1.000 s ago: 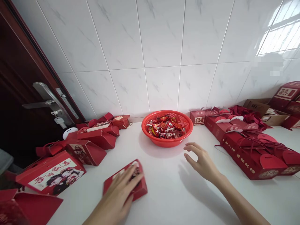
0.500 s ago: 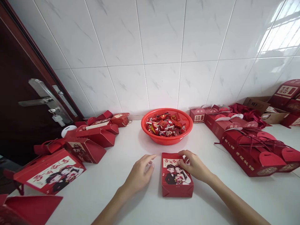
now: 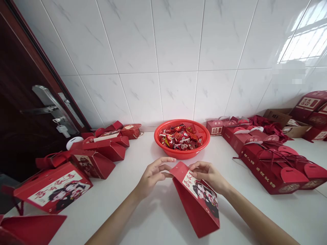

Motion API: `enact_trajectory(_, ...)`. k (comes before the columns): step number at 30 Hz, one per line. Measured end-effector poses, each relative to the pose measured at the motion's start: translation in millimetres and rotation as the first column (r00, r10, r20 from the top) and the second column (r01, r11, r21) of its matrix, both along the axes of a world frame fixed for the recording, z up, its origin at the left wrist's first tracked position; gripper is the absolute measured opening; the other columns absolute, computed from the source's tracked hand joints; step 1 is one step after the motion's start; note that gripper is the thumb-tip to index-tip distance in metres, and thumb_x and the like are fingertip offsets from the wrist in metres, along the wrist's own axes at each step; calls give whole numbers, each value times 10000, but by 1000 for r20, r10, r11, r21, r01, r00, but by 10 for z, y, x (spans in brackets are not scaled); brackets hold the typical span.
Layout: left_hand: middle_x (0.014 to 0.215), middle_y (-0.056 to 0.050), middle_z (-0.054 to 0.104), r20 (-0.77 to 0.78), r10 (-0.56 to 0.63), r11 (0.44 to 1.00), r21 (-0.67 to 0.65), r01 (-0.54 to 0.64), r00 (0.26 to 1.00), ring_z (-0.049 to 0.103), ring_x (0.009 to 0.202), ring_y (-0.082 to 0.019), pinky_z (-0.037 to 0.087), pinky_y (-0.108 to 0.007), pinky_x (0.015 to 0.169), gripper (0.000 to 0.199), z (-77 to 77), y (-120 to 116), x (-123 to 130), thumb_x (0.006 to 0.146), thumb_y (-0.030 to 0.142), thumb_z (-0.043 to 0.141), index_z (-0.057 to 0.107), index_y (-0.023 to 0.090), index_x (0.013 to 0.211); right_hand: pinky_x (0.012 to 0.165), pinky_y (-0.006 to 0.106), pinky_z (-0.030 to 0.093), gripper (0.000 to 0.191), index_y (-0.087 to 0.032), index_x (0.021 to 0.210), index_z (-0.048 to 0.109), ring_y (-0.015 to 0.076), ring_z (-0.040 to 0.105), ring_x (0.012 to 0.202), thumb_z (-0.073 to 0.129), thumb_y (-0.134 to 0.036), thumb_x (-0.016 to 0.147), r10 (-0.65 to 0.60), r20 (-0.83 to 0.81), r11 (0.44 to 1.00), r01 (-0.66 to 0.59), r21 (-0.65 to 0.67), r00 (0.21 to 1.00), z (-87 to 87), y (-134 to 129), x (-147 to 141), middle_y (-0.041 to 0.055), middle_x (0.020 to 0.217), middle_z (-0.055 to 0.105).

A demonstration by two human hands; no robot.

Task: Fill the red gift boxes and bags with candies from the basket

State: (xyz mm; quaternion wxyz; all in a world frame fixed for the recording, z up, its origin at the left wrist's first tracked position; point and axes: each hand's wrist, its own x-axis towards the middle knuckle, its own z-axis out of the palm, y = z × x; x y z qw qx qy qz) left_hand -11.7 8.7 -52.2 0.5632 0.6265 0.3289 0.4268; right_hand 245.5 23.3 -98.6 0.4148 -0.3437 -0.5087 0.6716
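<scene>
A red gift box (image 3: 187, 204) with a cartoon couple printed on its front stands tilted and turned on the white table, its narrow top towards the wall. My right hand (image 3: 209, 175) grips it by the upper right edge, thumb on the printed face. Beside the top flap on the left, my left hand (image 3: 155, 175) has its fingers apart, the fingertips near the flap and nothing held. Behind both hands sits a red plastic basket (image 3: 182, 154) of wrapped candies (image 3: 182, 136).
Several red boxes (image 3: 58, 190) line the left side of the table (image 3: 143, 221), by a dark door (image 3: 20, 112) with keys in its lock. More red boxes (image 3: 268, 170) stand on the right, with a cardboard box (image 3: 296, 131) behind. A tiled wall (image 3: 176, 95) rises at the back.
The box, flat with its picture up before, is now lifted and turned, its side showing. My right hand has closed on its edge. My left hand has moved slightly up, fingers more spread.
</scene>
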Motion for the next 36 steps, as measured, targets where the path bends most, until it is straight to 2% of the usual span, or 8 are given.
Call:
enact_trajectory(4,1083,-100,747,-289,16,943,322,81,957,659,945,-223,531,-359,881,185,206,-11,98,860,315,690,762,210,994,759,310,521,322,-186,847,751,158,670,759,917,-339,618,168,-85,986,-169,-3,982,45,112,-133,31,898,754)
enact_trajectory(9,774,-43,756,-452,191,832,546,101,871,570,821,-224,487,-372,843,225,419,32,187,923,391,639,805,253,860,728,289,502,342,-172,814,746,153,645,730,894,-426,639,267,-38,953,-258,158,963,193,273,-305,25,835,741)
enact_trajectory(14,779,-28,751,-498,361,751,657,71,788,576,774,-208,462,-350,819,264,636,84,130,947,382,589,787,243,840,753,323,517,435,-172,820,723,203,657,803,718,-607,798,94,132,921,-137,364,987,610,339,-237,45,832,722)
enact_trajectory(18,771,-16,743,-536,398,734,673,91,745,593,724,-190,450,-352,850,243,725,201,145,940,388,600,792,248,887,844,347,521,381,-193,919,732,221,653,924,682,-566,856,-102,178,830,-15,558,979,858,308,-206,66,958,720)
enact_trajectory(23,794,-22,723,-479,208,887,460,42,853,604,748,-185,463,-285,708,316,599,414,204,912,484,616,762,213,841,749,322,510,364,-187,860,721,219,648,836,693,-549,851,-250,274,774,21,633,929,795,304,-321,63,869,719)
enact_trajectory(27,560,38,428,-397,-16,977,188,98,918,364,542,-104,292,-257,526,510,354,532,188,901,586,562,549,174,600,655,288,456,401,-174,777,693,179,583,717,690,-570,840,-244,374,783,-45,620,895,634,355,-346,27,746,670)
enact_trajectory(32,585,57,327,-342,-90,993,-99,60,935,302,585,-101,256,-259,552,529,202,557,184,754,626,677,458,182,565,612,265,427,425,-164,825,719,149,547,675,669,-585,853,-109,477,795,-212,569,872,600,402,-279,22,751,670)
enact_trajectory(36,590,50,379,-345,-50,994,-107,14,937,338,599,-109,276,-256,559,461,254,583,207,716,574,701,511,177,579,672,284,489,427,-166,821,719,174,608,735,632,-580,884,-194,400,789,-100,606,896,698,505,-167,48,785,688)
